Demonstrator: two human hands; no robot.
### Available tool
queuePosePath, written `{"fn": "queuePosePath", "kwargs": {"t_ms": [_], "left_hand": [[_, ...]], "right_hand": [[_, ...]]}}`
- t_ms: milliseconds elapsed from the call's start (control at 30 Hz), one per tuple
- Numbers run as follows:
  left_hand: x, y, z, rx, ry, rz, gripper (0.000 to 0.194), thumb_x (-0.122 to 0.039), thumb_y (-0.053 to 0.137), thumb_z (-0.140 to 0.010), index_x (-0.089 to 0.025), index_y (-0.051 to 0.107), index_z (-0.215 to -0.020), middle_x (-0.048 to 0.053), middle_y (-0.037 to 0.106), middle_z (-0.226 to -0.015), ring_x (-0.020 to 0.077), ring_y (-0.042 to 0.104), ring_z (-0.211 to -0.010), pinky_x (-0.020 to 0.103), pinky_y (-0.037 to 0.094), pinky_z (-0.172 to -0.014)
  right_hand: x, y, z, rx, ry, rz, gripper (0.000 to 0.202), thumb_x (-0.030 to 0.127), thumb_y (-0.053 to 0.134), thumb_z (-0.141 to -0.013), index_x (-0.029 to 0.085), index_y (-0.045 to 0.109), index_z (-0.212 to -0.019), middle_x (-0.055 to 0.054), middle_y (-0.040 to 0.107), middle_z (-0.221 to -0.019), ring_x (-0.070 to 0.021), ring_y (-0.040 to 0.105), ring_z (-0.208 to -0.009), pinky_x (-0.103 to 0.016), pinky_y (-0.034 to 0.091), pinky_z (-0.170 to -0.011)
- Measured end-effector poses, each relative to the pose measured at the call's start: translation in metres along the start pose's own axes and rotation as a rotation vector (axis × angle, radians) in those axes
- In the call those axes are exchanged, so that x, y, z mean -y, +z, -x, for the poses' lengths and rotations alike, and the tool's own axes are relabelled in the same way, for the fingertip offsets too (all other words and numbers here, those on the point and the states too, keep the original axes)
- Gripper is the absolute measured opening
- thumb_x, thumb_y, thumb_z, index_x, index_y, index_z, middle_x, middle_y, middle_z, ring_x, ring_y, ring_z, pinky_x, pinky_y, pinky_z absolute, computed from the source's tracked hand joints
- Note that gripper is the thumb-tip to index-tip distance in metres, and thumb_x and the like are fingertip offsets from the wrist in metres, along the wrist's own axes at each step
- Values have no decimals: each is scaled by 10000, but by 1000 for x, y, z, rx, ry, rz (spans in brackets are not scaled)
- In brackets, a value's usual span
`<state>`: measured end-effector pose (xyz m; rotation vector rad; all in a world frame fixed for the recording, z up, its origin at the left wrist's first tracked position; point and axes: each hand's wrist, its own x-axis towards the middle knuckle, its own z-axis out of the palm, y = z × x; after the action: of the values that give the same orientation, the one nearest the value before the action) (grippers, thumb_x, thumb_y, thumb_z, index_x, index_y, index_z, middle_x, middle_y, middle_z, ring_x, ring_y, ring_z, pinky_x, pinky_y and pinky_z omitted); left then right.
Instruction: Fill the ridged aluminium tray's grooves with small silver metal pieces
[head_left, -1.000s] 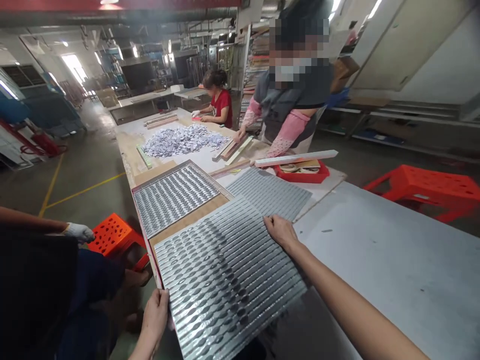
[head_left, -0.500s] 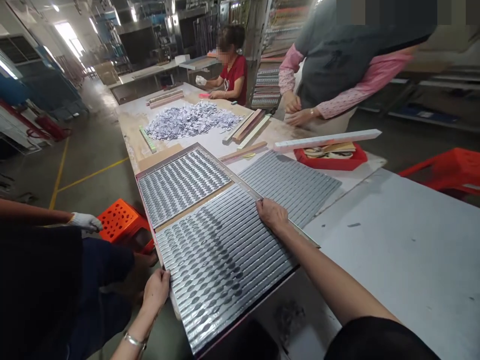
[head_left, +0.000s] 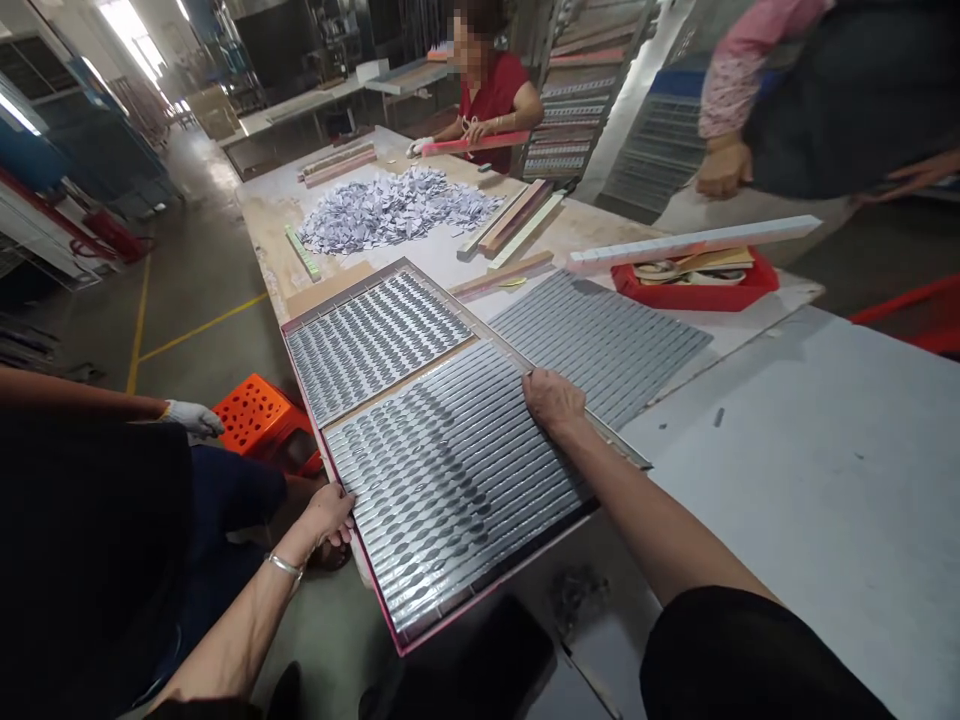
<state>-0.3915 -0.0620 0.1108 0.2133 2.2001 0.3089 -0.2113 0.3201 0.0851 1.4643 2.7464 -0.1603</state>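
A shallow rectangular tray (head_left: 397,640) with a thin red outer edge lies in front of me. In its far half lies a panel with rows of dark leaf-like shapes (head_left: 379,345). Its near half holds a shiny silver striped panel (head_left: 480,440), patterned with ovals on its left side. My left hand (head_left: 330,515) is closed on the tray's left edge, thumb on top. On the right, my right hand (head_left: 553,400) is closed at the tray's right rim beside the striped panel; its fingertips are partly hidden.
A grey striped sheet (head_left: 600,340) lies right of the tray. Beyond are a heap of small pale pieces (head_left: 397,210), several long bars (head_left: 514,220) and a red bin (head_left: 697,290). A person in red sits at the back. A gloved hand (head_left: 193,418) is near an orange stool (head_left: 255,415).
My left hand has moved forward along the left edge. The striped panel's near edge now sits inside the tray's rim. The person with pink sleeves has shifted right; the seated person holds up a red strip.
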Motion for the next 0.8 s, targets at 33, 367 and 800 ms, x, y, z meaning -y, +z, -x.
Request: {"fn": "queuePosePath", "kwargs": {"t_ms": [33,367,800], "left_hand": [[-2,-1,0,14,-11,10,129,-251,435,-993,-175,499,-910,-26,622,-587,137,654,-471,192,461,-415],[-13,-11,2,67,-72,9,86,-160,503,-921,-141,576,-879,-6,600,-516,181,668,-474,249,553,-468],[11,-19,46,-131,117,-90,281,-367,355,-1006,-187,547,-907,24,662,-660,161,633,-474,240,448,-448]], "right_hand": [[0,1,0,-5,0,-4,428,384,356,-1060,91,651,-1161,-219,696,-1109,-301,685,-1051,-357,515,-829],[-1,4,1,-42,-17,-10,415,372,355,-1057,93,648,-1145,-207,689,-1094,-308,693,-1006,-350,513,-770],[-3,-58,54,-48,-29,-172,420,311,271,-1086,87,605,-1205,-214,669,-1159,-260,656,-1018,-313,475,-833]]}}
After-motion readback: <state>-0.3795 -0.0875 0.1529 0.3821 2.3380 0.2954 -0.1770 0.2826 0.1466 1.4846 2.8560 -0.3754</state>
